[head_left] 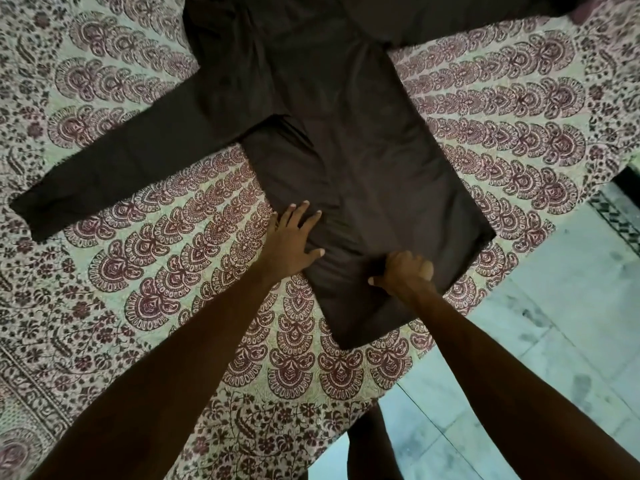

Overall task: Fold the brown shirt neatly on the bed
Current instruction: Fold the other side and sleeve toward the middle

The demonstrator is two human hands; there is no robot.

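On the shirt [346, 150], down near its hem, you had both hands at work. Your left hand [294, 237] lay flat on the shirt's left edge, released, its fingers [304, 216] straight and spread, pressing the cloth, with the heel of the hand off the shirt on the bed [138, 306]. Your right hand [405, 271] sat just right of it, nearer the hem, clenched on a bunch of the shirt, knuckles up and thumb pointing toward the left hand. Small creases ran through the cloth between the two hands.

The shirt itself lay spread on the bed's patterned sheet, hem toward you and body running away from you. One sleeve [121, 161] stretched out flat to the shirt's left, its cuff well apart from the body. The other sleeve [450, 19] ran off from the shirt's top toward the right, past the frame edge. Right of the shirt, beyond the bed's edge, pale floor [554, 323] showed.
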